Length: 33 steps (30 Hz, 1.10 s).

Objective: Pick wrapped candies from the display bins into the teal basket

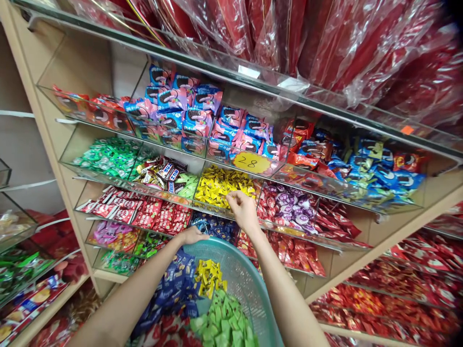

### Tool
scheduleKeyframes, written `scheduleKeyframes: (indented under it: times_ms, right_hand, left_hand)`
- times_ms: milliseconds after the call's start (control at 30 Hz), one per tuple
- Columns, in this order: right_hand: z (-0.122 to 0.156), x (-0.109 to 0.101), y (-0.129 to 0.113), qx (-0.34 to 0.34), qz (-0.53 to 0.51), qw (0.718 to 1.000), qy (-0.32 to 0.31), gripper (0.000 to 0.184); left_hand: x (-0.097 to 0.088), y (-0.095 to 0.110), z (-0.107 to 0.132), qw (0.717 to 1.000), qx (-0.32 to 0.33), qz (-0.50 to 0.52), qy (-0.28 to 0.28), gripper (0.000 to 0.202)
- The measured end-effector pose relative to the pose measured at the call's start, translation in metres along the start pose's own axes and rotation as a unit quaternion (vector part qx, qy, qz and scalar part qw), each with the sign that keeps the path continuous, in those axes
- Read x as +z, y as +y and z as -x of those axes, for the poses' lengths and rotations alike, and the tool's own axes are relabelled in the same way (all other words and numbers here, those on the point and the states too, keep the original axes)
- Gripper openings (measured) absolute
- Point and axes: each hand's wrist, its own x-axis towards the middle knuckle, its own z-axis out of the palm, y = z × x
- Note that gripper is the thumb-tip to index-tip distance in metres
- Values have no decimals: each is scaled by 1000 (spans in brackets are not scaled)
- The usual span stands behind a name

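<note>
My left hand [192,235] grips the far rim of a green plastic basket [258,284], its thumb and fingers over the edge. Inside the basket lie blue-wrapped sweets [177,279], yellow-wrapped sweets [210,277], green-wrapped sweets [227,318] and red-wrapped sweets [171,332], sorted in heaps. Over the front edge of a shelf bin of yellow-wrapped sweets [217,185], my right hand [244,209] has its fingers pinched together. Whatever may be between those fingertips is too small to tell.
Clear-fronted bins rise in tiers, holding green sweets [108,156], purple sweets [289,200] and blue-and-pink biscuit packs [173,99]. A yellow tag [249,162] reads 28. Red plastic-wrapped packages [253,33] fill the glass shelf above. A wooden side panel [54,144] stands at left.
</note>
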Motion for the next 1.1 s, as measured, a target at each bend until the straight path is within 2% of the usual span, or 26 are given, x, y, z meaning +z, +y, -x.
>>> scheduleKeyframes:
  times_ms: [133,200,267,400,533,667,833,1000,1100]
  right_hand:
    - [43,11,25,17,-132,976,-172,26]
    - [65,27,48,57,-140,959,-239,23]
    - [86,46,72,98,-113,952,-269,20]
    - [113,77,103,168,-59,947,-266,15]
    - [123,96,108,193,-57,942,-270,17]
    - [127,104,108,209,-36,940,-267,16]
    - [132,102,109,227,26,945,-236,14]
    - [125,86,95,217,173,949,-149,12]
    - [103,63,70,168,106,970,-138,23]
  left_hand:
    - [0,3,2,999,-25,23,-6,55]
    - [1,3,3,999,-28,27,-5,56]
    - [1,3,3,1000,-17,26,-3,57]
    - [1,2,1,1000,3,6,0,59]
    - [0,2,0,1000,-2,-9,2,59]
    - [1,2,1,1000,-5,-16,8,60]
    - [1,0,1,999,12,-30,9,62]
    - [2,-1,0,999,-2,-34,11,61]
    - [2,0,0,999,-15,-28,15,60]
